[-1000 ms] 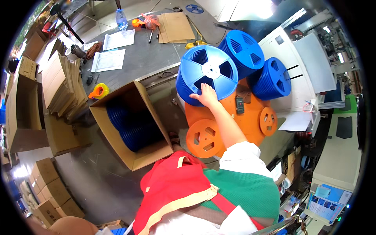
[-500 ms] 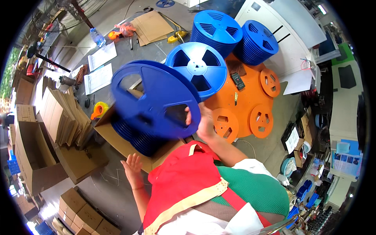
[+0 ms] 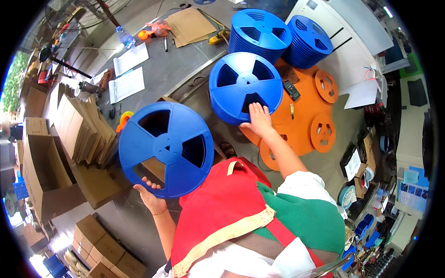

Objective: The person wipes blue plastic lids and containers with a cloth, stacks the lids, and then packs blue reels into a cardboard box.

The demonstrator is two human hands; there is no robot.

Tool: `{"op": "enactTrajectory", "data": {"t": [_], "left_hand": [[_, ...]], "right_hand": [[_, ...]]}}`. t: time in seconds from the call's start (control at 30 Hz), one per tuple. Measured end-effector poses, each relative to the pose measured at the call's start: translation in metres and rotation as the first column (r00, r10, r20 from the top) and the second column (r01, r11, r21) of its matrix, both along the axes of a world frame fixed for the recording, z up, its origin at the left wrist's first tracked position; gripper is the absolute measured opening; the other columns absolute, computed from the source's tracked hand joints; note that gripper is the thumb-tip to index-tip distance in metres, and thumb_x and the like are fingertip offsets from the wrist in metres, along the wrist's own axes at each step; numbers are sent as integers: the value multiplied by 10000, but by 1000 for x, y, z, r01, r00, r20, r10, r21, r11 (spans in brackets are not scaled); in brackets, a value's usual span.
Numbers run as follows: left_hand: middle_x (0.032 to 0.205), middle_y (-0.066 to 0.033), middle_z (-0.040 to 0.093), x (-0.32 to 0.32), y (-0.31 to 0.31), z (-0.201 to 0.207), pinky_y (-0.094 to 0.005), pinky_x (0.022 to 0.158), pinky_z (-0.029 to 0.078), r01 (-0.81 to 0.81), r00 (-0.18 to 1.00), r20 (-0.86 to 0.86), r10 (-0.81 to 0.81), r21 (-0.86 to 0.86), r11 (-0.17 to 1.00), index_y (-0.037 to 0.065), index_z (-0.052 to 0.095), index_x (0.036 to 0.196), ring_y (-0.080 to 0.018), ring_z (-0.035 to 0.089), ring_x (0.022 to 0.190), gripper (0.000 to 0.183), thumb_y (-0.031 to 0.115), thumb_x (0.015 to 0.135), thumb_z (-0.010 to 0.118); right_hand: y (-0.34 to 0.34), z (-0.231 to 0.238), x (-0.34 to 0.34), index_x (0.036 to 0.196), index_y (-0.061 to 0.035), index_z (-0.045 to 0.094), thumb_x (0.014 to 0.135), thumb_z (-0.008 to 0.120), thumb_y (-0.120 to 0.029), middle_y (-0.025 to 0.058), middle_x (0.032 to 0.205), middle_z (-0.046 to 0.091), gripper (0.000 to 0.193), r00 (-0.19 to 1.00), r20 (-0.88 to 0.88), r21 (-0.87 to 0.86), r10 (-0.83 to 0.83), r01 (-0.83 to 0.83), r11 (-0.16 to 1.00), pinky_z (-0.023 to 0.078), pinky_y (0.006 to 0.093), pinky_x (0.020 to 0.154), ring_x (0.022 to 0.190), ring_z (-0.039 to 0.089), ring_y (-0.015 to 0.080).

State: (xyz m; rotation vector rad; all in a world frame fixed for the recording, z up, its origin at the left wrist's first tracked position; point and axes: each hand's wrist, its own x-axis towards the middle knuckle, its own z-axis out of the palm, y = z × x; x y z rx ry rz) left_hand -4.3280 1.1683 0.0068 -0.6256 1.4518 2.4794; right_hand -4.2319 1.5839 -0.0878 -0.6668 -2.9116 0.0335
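A large blue plastic reel point(image 3: 169, 139) with cut-out windows is held tilted at the left. My left hand point(image 3: 150, 195) grips it by its lower left rim, fingers showing through a window and thumb outside. Atop a short stack to the right lies another blue reel point(image 3: 245, 78). My right hand point(image 3: 257, 119) rests on that reel's near rim, fingers stretched toward a window; it looks open. Beneath the stack is an orange round table point(image 3: 303, 125) with orange discs at its edge. The held reel hides most of the open carton behind it.
Two taller stacks of blue reels point(image 3: 260, 30) stand farther back. On the grey workbench point(image 3: 178, 65) are paper sheets point(image 3: 127, 85), flat cardboard point(image 3: 190, 24) and a water bottle point(image 3: 125, 37). Folded cardboard point(image 3: 83, 129) and an open box point(image 3: 48, 171) are at the left.
The blue reel has passed from my right hand to my left and now faces me more squarely. My right hand has moved right onto the top reel of the stack.
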Motion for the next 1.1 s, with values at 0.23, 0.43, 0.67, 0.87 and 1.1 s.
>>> {"op": "enactTrajectory", "data": {"t": [0.23,0.43,0.67,0.87,1.1], "left_hand": [[706,8,455,9,-20,-10,-219,549,402,-14,999,35,20,-160,987,3,464,1053,-82,449,601,583,538,821,475],[790,-13,484,0,-18,-14,-234,610,399,156,986,52,-156,4,988,29,452,1085,-116,453,662,603,575,836,395],[985,-79,578,-7,18,14,-367,832,454,265,960,86,-266,26,964,55,497,1056,-219,561,925,610,601,825,350],[728,-19,458,-2,21,18,-305,645,422,339,938,55,-342,48,939,27,449,1029,-150,464,642,559,528,792,526],[646,37,377,-9,-3,21,-239,602,378,198,962,161,-221,147,969,96,457,886,-92,384,571,329,423,881,494]], "right_hand": [[-35,68,14,855,-5,557,758,618,-300,130,883,592,317,819,-491,-128,297,-404,906,436,372,750,821,557,305],[-98,106,3,837,-42,506,909,287,-510,40,571,481,521,687,-207,-826,-696,-504,-252,398,287,524,515,472,148],[-128,65,6,784,-90,517,901,313,-461,21,527,433,438,771,354,-494,-529,-327,-806,355,307,484,459,414,157],[-110,46,24,914,-23,564,923,336,-409,75,651,566,448,796,213,-883,-567,-91,-460,446,357,573,566,538,208],[-40,11,107,1301,69,267,646,632,-592,215,1392,230,1000,912,407,-292,-46,178,940,154,478,1056,1315,195,302]]}}
